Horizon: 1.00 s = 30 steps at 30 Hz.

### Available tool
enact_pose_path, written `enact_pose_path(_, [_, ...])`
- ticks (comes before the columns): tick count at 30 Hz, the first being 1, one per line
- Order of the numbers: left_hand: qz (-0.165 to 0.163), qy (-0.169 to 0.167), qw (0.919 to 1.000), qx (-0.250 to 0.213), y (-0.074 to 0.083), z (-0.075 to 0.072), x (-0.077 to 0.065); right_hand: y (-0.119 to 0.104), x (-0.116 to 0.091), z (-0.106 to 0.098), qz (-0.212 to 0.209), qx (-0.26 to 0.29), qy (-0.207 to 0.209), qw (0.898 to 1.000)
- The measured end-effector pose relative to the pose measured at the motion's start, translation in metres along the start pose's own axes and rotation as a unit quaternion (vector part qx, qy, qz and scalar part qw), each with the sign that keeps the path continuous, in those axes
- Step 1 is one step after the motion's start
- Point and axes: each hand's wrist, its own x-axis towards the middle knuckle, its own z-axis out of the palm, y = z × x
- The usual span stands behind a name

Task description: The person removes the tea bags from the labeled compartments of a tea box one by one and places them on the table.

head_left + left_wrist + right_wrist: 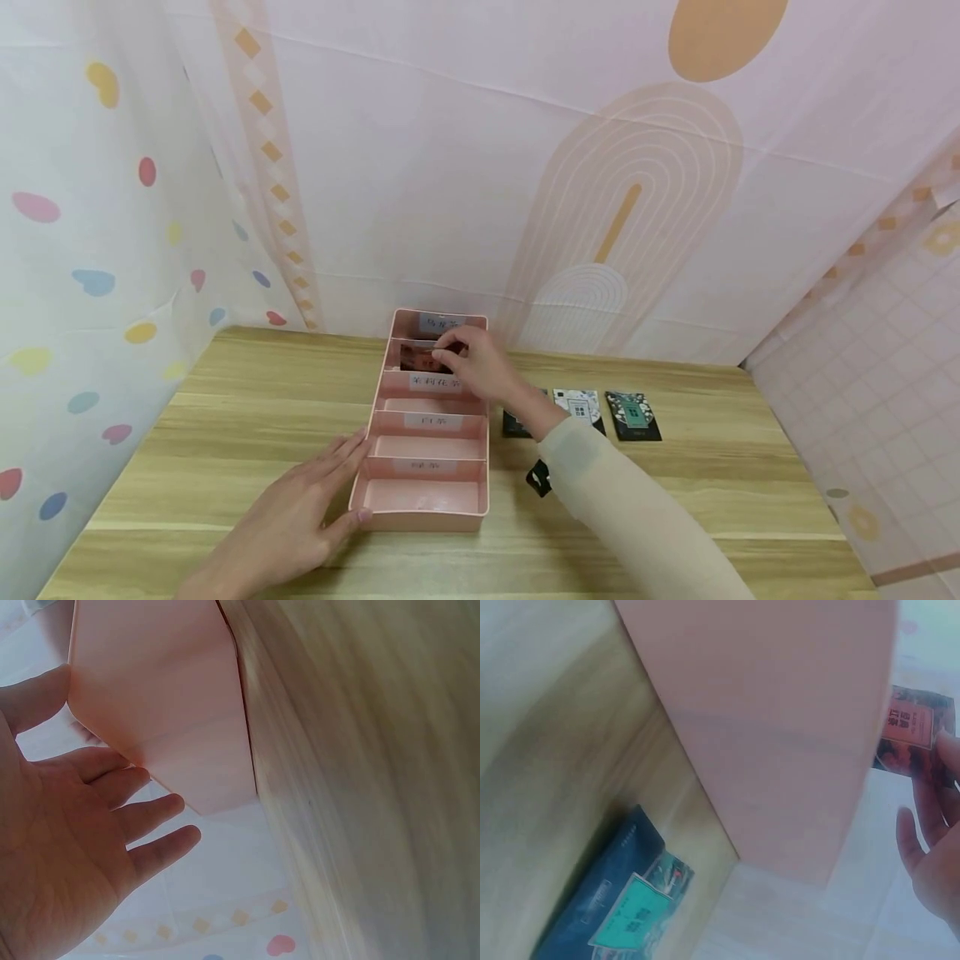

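Note:
A pink divided box (442, 522) with several labelled compartments stands on the table, its length running away from me. My right hand (480, 367) pinches a dark tea sachet with a red label (415, 358) at the second compartment from the back. In the right wrist view that tea sachet (907, 721) shows above the box's rim, between thumb and fingers. My left hand (300, 504) rests against the box's left side near the front. Seen from the left wrist, its thumb and some fingertips touch the box edge (161, 697), with the fingers loosely extended.
Right of the box lie a dark packet (513, 427) partly behind my right forearm, a white-and-black packet (577, 404) and a green-labelled packet (633, 417). A small black piece (537, 478) sits nearer, partly covered by the sleeve. A patterned curtain (420, 208) hangs behind the table.

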Motion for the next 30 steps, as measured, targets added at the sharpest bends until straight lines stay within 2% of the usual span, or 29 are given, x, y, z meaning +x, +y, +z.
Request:
enact_pose_path(16, [-0.005, -0.003, 1.0, -0.005, 0.001, -0.001, 0.002, -0.009, -0.007, -0.027, -0.017, 0.02, 0.056, 0.998])
enact_pose_path(22, [-0.001, -0.001, 1.0, -0.002, 0.001, -0.001, 0.002, -0.008, -0.011, -0.035, -0.013, 0.036, 0.059, 0.998])
enact_pose_path(30, [0.004, 0.0, 1.0, 0.001, 0.0, -0.002, 0.002, -0.011, -0.018, -0.047, -0.029, 0.046, 0.063, 0.997])
